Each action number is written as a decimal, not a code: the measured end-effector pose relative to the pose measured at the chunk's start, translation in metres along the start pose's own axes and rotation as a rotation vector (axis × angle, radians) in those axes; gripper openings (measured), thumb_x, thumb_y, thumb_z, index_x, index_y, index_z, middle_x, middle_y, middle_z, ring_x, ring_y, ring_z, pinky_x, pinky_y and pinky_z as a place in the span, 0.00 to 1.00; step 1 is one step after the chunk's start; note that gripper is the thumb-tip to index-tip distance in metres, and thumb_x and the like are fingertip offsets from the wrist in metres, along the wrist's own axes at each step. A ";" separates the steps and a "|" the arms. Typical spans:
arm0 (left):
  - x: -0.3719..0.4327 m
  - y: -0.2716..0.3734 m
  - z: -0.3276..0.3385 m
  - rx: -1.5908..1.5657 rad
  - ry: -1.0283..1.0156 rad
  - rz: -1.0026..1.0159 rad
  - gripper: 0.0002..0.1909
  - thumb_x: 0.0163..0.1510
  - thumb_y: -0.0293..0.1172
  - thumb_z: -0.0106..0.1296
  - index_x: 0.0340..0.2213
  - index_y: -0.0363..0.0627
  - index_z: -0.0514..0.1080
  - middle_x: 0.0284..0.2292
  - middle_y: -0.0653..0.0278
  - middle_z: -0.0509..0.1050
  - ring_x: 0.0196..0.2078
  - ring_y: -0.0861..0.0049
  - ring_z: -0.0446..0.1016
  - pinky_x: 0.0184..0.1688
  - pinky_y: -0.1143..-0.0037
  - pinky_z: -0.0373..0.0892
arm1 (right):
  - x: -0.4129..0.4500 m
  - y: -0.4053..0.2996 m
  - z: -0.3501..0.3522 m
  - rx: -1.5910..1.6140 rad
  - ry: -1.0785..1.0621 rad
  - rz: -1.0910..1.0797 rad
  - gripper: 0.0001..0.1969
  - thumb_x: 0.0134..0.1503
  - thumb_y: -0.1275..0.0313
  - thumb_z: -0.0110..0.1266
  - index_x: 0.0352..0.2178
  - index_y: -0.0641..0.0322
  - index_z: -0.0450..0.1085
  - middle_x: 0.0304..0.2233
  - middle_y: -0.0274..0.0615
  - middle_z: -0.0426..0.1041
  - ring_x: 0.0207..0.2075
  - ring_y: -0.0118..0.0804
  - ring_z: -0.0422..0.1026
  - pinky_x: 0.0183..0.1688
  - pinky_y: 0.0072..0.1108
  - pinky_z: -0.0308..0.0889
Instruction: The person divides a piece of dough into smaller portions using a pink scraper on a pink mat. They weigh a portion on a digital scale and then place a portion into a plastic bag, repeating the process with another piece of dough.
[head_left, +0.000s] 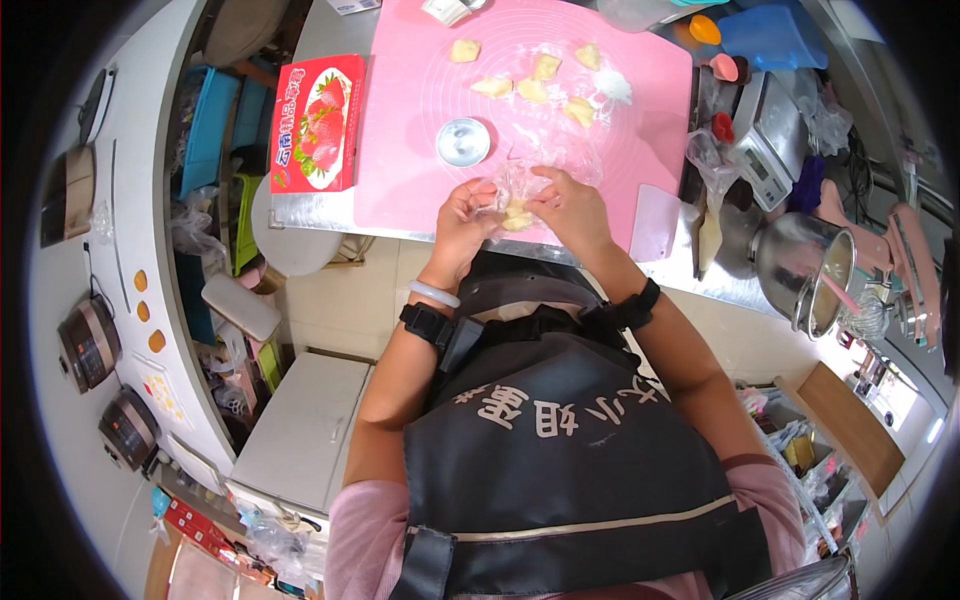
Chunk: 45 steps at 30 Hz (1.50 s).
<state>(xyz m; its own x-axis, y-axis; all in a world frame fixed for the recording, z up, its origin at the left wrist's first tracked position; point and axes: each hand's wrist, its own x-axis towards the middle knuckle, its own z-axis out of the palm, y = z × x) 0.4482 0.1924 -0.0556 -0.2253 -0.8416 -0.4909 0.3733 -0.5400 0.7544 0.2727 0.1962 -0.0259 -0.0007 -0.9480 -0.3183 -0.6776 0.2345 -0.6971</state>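
Observation:
Near the front edge of the pink silicone mat (405, 150), my left hand (466, 221) and my right hand (574, 214) hold a clear plastic film (510, 180) between them. A pale yellow piece of dough (517, 216) lies in the film, between my fingertips. Just beyond my left hand stands a small round metal tin (463, 142). Farther back, several dough pieces (532, 91) are spread over the mat, beside a patch of white powder (613, 86).
A red strawberry box (319, 124) stands left of the mat. A pale plastic scraper (654, 223) lies at its right front corner. Farther right are a digital scale (765, 139), a piping bag (711, 232), a steel mixing bowl (802, 262) and a pink stand mixer (911, 262).

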 end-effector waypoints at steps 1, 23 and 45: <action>-0.002 0.006 0.000 -0.029 -0.036 -0.077 0.23 0.41 0.10 0.48 0.42 0.36 0.62 0.36 0.63 0.67 0.35 0.80 0.69 0.34 0.82 0.70 | 0.000 -0.001 0.001 0.076 -0.019 0.025 0.23 0.43 0.66 0.58 0.42 0.54 0.64 0.24 0.41 0.71 0.28 0.40 0.72 0.30 0.25 0.66; -0.002 0.007 -0.021 -0.101 -0.150 -0.186 0.15 0.49 0.18 0.44 0.41 0.34 0.64 0.37 0.59 0.70 0.36 0.76 0.71 0.39 0.77 0.70 | 0.014 0.050 -0.033 0.831 0.276 0.372 0.10 0.48 0.73 0.54 0.32 0.65 0.65 0.22 0.35 0.69 0.22 0.27 0.64 0.27 0.15 0.61; -0.006 0.005 -0.024 0.128 -0.024 -0.122 0.16 0.38 0.13 0.53 0.32 0.38 0.67 0.29 0.67 0.70 0.30 0.83 0.69 0.34 0.82 0.68 | 0.004 -0.004 0.028 -0.299 -0.078 -0.480 0.10 0.44 0.72 0.50 0.31 0.57 0.69 0.33 0.37 0.67 0.35 0.38 0.69 0.33 0.26 0.67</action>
<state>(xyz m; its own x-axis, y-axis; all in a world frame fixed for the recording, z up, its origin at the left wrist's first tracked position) 0.4729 0.1952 -0.0586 -0.2837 -0.7690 -0.5729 0.2245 -0.6341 0.7399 0.2962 0.1978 -0.0424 0.4055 -0.9118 -0.0653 -0.7671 -0.3006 -0.5668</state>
